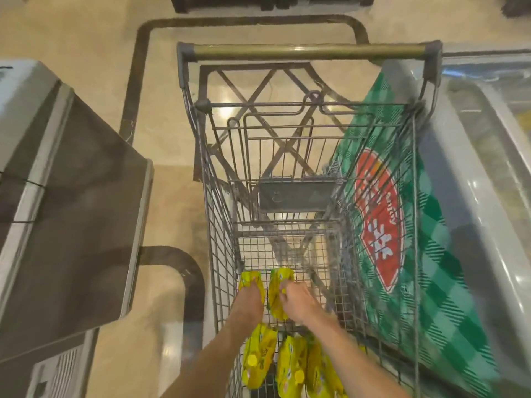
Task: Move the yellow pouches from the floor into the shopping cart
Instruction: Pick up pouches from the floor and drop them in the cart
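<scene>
A grey wire shopping cart (218, 254) fills the middle of the head view, its brass handle bar at the far end. Both my arms reach down into its basket. My left hand (250, 297) is shut on a yellow pouch (247, 278) near the cart's left wall. My right hand (298, 300) grips a second yellow pouch (277, 297) beside it. Three more yellow pouches (258, 357) with round yellow caps lie on the basket floor nearer to me, partly under my forearms.
A green checkered panel with a red logo (382, 225) hangs on the cart's right side. A grey chest freezer (66, 196) stands to the left and a glass-topped freezer (488, 168) to the right. Beige floor with dark inlay lines lies around.
</scene>
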`<action>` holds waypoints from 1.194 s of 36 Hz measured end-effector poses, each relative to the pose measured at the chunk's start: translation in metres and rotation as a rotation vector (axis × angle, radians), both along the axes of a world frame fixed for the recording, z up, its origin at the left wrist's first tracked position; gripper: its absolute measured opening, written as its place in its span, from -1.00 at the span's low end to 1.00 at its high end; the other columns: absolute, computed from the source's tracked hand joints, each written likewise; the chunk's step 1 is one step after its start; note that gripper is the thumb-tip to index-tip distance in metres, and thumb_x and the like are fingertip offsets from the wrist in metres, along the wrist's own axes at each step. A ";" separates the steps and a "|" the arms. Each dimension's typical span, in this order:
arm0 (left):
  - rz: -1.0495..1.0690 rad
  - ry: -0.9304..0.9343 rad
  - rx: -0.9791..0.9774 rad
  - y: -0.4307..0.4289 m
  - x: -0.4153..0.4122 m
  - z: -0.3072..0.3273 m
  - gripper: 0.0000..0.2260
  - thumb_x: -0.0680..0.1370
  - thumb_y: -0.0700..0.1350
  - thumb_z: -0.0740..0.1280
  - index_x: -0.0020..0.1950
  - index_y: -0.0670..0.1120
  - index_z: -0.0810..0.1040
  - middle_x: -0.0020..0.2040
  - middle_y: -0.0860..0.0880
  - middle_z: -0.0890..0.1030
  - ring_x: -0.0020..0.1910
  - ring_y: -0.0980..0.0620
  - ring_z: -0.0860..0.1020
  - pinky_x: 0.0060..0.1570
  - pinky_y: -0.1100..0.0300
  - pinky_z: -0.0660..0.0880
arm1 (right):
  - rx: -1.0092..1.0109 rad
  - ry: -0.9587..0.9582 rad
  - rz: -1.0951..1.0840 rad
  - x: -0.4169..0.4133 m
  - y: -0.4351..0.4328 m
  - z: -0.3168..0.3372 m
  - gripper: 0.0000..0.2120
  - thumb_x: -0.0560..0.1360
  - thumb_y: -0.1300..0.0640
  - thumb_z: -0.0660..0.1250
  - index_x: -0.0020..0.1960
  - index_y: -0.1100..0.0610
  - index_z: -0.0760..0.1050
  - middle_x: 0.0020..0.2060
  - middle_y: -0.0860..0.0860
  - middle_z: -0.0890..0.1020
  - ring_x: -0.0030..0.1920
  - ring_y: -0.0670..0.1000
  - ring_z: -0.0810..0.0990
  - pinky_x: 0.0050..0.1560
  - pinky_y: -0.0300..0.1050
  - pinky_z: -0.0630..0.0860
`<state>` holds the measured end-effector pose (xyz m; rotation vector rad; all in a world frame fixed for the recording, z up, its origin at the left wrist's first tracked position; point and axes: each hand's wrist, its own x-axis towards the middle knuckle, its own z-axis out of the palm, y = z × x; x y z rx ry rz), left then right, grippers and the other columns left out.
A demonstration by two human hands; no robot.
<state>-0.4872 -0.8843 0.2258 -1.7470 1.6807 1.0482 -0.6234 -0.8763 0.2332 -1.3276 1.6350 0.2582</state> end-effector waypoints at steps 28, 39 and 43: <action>-0.185 0.431 -0.531 -0.085 0.013 0.282 -0.60 0.61 -0.09 0.28 0.45 -0.01 0.40 0.25 0.00 0.59 0.15 0.07 0.57 0.23 0.21 0.47 | -0.598 -0.083 -0.179 -0.073 -0.029 0.243 -0.71 0.59 0.10 0.16 0.29 0.00 0.43 0.22 -0.08 0.43 0.17 -0.14 0.41 0.33 -0.12 0.33; -0.321 0.468 -0.682 -0.063 0.016 0.365 -0.66 0.62 0.00 0.21 0.39 0.00 0.45 0.16 -0.02 0.63 0.09 0.01 0.60 0.12 0.11 0.55 | -0.818 -0.065 -0.168 -0.065 -0.005 0.338 -0.72 0.59 0.08 0.17 0.28 -0.03 0.43 0.23 -0.10 0.45 0.24 -0.05 0.44 0.32 0.00 0.37; -0.396 0.480 -0.667 -0.046 0.019 0.367 -0.68 0.61 -0.02 0.22 0.36 0.00 0.47 0.13 -0.01 0.63 0.04 0.04 0.61 0.11 0.11 0.55 | -0.859 -0.058 -0.227 -0.061 0.016 0.343 -0.70 0.59 0.08 0.16 0.30 -0.01 0.43 0.24 -0.10 0.48 0.20 -0.11 0.46 0.29 -0.08 0.40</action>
